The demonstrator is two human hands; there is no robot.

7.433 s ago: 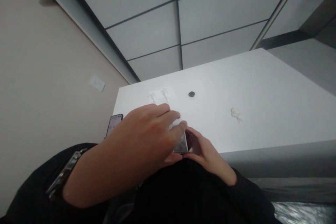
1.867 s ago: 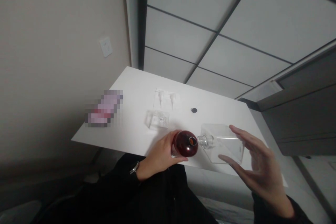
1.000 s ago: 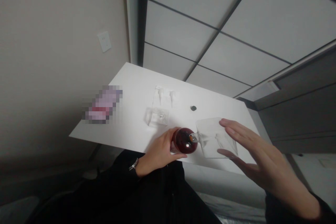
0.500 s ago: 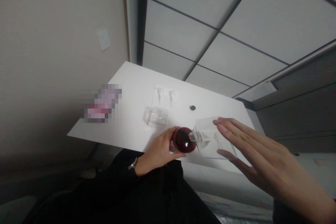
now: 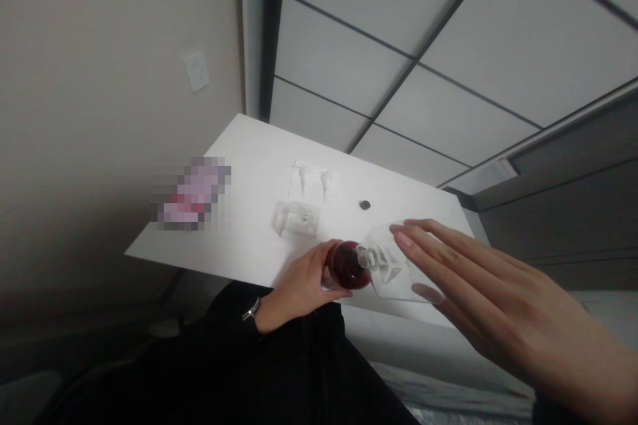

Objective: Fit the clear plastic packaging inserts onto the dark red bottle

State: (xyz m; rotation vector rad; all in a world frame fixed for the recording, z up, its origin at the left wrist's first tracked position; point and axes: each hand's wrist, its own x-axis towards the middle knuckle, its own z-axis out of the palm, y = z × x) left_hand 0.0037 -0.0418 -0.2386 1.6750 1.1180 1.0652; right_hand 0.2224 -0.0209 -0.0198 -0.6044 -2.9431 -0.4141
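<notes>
white and mostly bare, the surface [image 5: 239, 212] runs out from a beige wall toward a panelled floor of grey tiles. the left hand [image 5: 299, 285] is wrapped around a dark red bottle [image 5: 343, 265] standing at the near edge, fingers closed about its body with the open mouth facing up. the right hand [image 5: 478, 299] carries a clear square bottle [image 5: 393, 265], tipped over on its side so its small neck sits right at the red bottle's mouth; the fingers [image 5: 438, 252] lie long and fairly straight across its top face, thumb beneath, a loose cradling hold rather than a tight one.

to do this well, i would keep the red bottle pinned firmly to the surface so it cannot rock, and bring the clear neck squarely over the opening before tilting further (whether any liquid is moving cannot be told from this view). a slow, steady tilt suits such narrow mouths, and a firmer pinch on the clear bottle's sides would likely stop it slipping.

farther back stand a second small clear bottle [image 5: 295, 219] and, just behind it, a clear packet holding two white pump tops [image 5: 314, 180]. a small dark cap [image 5: 365, 204] lies apart to the right.
</notes>
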